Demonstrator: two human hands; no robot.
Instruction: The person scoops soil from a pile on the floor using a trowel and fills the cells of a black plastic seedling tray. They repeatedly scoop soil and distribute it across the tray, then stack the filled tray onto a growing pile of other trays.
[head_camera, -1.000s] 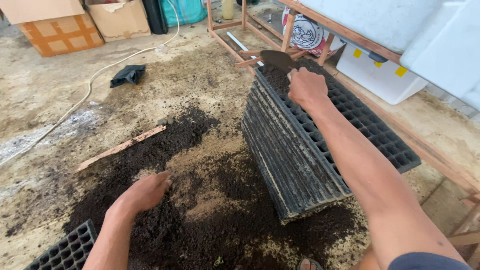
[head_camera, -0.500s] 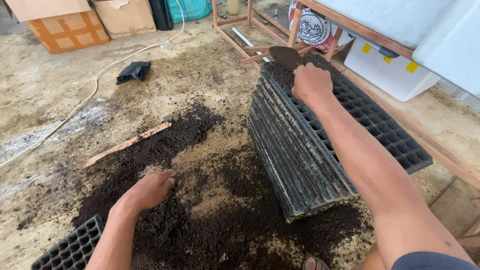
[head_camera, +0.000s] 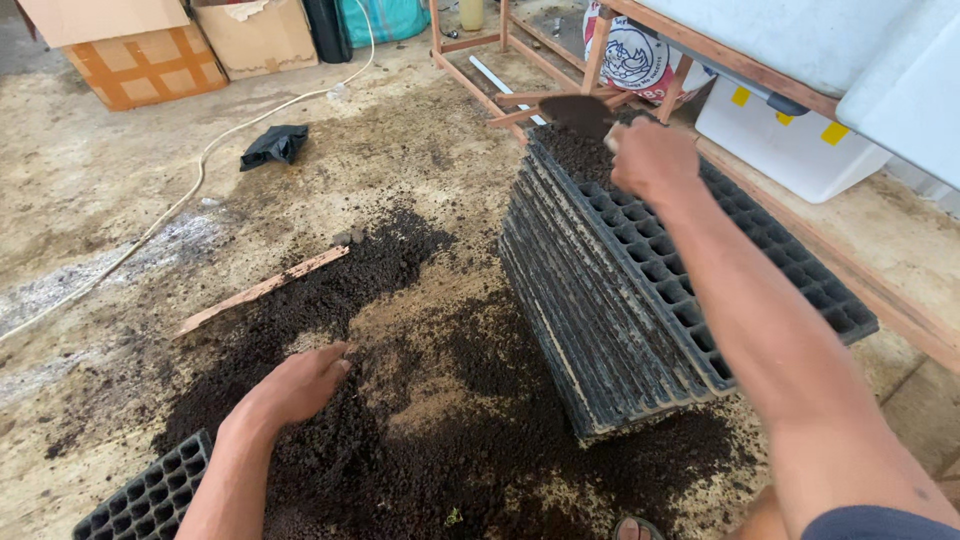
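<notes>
A tall stack of black seedling trays (head_camera: 610, 300) stands on the concrete floor, its top tray partly covered with dark soil (head_camera: 578, 150) at the far end. My right hand (head_camera: 652, 160) rests on that far end, fingers curled on the soil, next to a dark scoop-like object (head_camera: 578, 110); whether the hand grips it is unclear. My left hand (head_camera: 300, 385) lies flat on the loose dark soil pile (head_camera: 400, 420) spread over the floor, fingers together, holding nothing visible.
Another black cell tray (head_camera: 145, 495) lies at the bottom left. A wooden slat (head_camera: 262, 290) lies on the soil's edge. A white hose (head_camera: 200, 175), a black cloth (head_camera: 273, 145), cardboard boxes (head_camera: 150, 60) and a wooden frame (head_camera: 760, 90) with white containers (head_camera: 790, 140) surround the area.
The view has shifted slightly. My right hand has moved a little farther along the top tray toward the scoop. My left hand stays on the soil pile.
</notes>
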